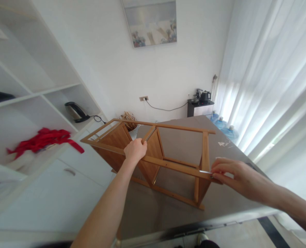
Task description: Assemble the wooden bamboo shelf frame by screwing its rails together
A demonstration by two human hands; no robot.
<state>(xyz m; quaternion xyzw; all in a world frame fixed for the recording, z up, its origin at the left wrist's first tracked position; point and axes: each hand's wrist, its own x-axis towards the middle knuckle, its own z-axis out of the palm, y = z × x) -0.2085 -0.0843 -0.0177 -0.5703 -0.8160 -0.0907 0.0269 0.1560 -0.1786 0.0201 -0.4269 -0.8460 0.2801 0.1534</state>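
Note:
A wooden shelf rack (178, 167) lies on its side on the grey-brown table, its slatted or solid panels standing between the long rails. My left hand (135, 150) is closed around the near upper rail, where a crosspiece meets it. At the rack's right end, my right hand (232, 174) pinches a slim silver tool, which looks like a hex key (204, 172). The tool lies along the rail near its end; its tip and the part inside my fingers cannot be made out clearly.
The table (178, 220) carries the rack. On the left, white shelving holds an electric kettle (76, 112) and red ribbon (43, 139). Behind stand a wicker basket (128, 120) and a black-topped cabinet (191, 109). Water jugs (220, 123) sit by the curtain (268, 75).

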